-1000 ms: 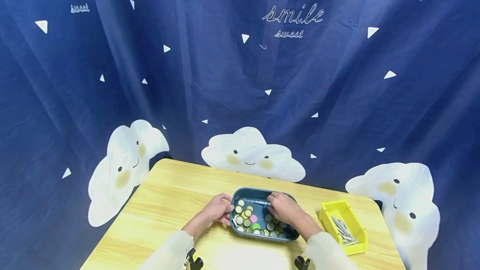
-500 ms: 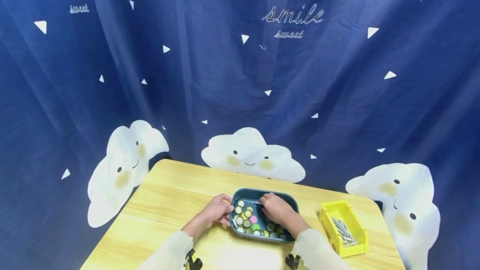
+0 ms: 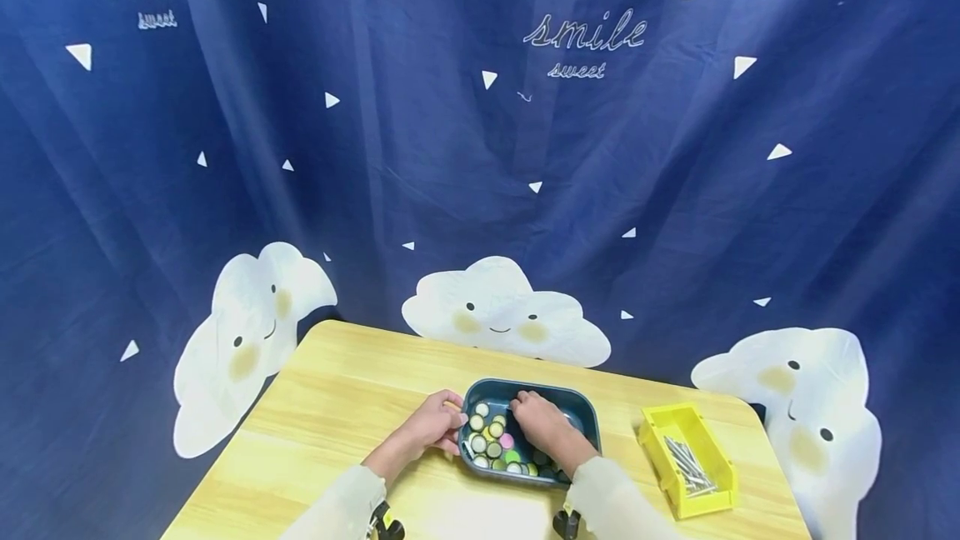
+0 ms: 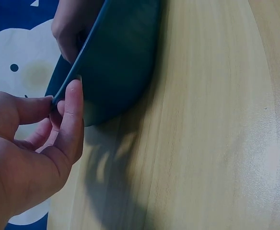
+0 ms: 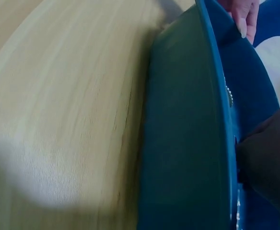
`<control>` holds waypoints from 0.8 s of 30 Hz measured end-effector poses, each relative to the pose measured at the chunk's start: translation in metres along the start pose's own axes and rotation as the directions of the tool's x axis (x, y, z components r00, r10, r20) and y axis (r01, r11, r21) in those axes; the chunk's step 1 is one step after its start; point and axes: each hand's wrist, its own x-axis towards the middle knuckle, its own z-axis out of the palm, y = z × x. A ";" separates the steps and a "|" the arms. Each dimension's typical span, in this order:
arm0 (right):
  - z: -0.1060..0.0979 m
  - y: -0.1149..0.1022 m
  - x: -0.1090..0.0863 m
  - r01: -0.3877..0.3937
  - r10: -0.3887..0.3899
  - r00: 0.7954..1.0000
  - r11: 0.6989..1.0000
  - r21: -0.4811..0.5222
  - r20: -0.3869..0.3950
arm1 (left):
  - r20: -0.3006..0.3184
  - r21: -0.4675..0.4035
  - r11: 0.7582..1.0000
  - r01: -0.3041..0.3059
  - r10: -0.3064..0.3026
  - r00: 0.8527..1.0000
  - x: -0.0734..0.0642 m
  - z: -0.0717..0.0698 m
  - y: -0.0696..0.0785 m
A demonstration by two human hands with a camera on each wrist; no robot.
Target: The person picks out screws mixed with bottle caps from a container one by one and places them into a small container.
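Observation:
My left hand point(image 3: 435, 421) pinches the left rim of a dark blue-green tray point(image 3: 576, 403), its thumb on the inner side and fingers outside, as the left wrist view shows. Bottle caps point(image 3: 478, 443), mostly pale or gold with a pink and a green one, lie in the tray's left and front. My right hand point(image 3: 542, 421) reaches down into the tray, fingers bent toward its floor near the far wall. Its fingertips are hidden in the right wrist view, and I cannot tell if they hold the slim metal bolt seen there earlier.
A yellow bin point(image 3: 651, 446) with several silver bolts point(image 3: 688, 467) stands on the wooden table point(image 3: 360, 361) to the right of the tray. Behind the table's far edge hangs a blue curtain point(image 3: 450, 148) with clouds on it.
The right hand has slid left inside the tray. A shiny bolt at its fingertips shifted left with it and is now mostly covered. The left hand keeps its hold on the rim.

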 end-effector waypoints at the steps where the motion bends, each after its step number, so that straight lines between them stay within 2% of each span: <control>1: 0.001 -0.001 0.001 -0.009 0.009 1.000 1.000 0.002 0.001 | -0.002 0.001 1.000 0.001 -0.001 1.000 0.000 0.000 0.000; 8: 0.002 -0.005 0.004 -0.027 0.026 1.000 1.000 -0.009 -0.013 | -0.006 0.005 1.000 0.004 -0.004 1.000 -0.003 0.001 0.002; 15: -0.001 -0.003 -0.001 -0.035 0.035 0.999 0.999 0.004 -0.030 | -0.007 0.010 1.000 0.012 -0.012 1.000 0.000 0.001 0.001; 24: -0.016 0.003 -0.014 -0.103 0.101 0.995 0.992 0.079 0.027 | -0.006 0.004 1.000 0.014 -0.014 1.000 -0.001 0.001 0.002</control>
